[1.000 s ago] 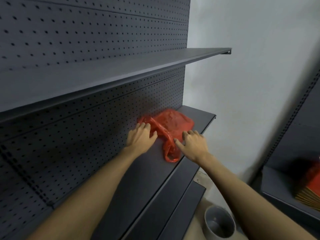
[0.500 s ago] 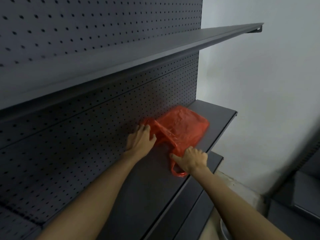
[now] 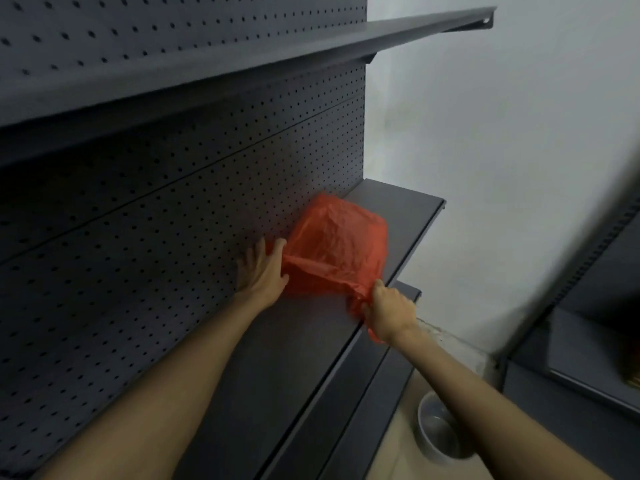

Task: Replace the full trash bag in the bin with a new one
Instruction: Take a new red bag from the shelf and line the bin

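Dark perforated-metal shelving (image 3: pixel 214 358) carries our crumpled red plastic bag (image 3: pixel 337 245), lying lengthwise from the backboard toward the front edge. Our left hand (image 3: pixel 261 270) presses it flat-fingered; our right hand (image 3: pixel 389 313) clenches its near end. No writing is legible.

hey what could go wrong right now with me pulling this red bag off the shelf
The right hand pinches only a corner of the red plastic bag at the shelf edge, while the left hand lies flat on it. The thin film could tear or slip free. If it drops, it may land by the grey bin on the floor.
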Tool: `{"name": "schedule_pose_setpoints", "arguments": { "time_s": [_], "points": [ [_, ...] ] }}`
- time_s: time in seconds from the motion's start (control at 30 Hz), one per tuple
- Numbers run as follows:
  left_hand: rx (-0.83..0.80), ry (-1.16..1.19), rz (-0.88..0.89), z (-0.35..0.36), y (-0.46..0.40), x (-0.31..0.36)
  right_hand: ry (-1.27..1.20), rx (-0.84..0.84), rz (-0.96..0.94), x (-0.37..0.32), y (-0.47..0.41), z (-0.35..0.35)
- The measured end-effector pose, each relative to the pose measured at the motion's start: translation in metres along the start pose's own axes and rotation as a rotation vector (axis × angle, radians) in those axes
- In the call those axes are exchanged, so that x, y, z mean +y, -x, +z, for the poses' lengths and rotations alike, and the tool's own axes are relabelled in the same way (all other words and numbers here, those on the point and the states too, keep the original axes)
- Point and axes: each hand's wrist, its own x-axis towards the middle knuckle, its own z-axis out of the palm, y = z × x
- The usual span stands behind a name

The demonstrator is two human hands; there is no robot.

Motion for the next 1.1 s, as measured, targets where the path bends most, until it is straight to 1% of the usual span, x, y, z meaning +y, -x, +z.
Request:
{"name": "schedule_pose_setpoints", "arguments": {
  "time_s": [0.1,0.2,0.27,0.33,0.43,0.63,0.8,0.97,1.1],
  "points": [
    [0.066,0.005,0.034,0.003,0.002,0.015,-0.029,0.008,0.016,0.021,0.006,-0.014],
    [0.04,0.121,0.031,0.001,0.003,0.038,-0.094,0.04,0.063,0.044,0.015,-0.03],
    [0.053,0.196,0.052,-0.002,0.004,0.056,-0.143,0.076,0.097,0.059,0.023,-0.041],
    [0.072,0.26,0.112,-0.004,0.007,0.077,-0.18,0.114,0.127,0.073,0.033,-0.052],
    [0.056,0.33,0.205,-0.006,0.013,0.114,-0.231,0.175,0.183,0.094,0.047,-0.067],
    [0.047,0.442,0.332,-0.002,0.031,0.18,-0.35,0.319,0.301,0.135,0.08,-0.09],
    [-0.028,0.448,0.39,0.015,0.046,0.226,-0.352,0.34,0.335,0.179,0.109,-0.094],
    [-0.13,0.451,0.418,0.045,0.053,0.272,-0.361,0.307,0.426,0.231,0.118,-0.081],
    [-0.247,0.477,0.367,0.076,0.054,0.309,-0.395,0.242,0.478,0.277,0.11,-0.067]
  ]
}}
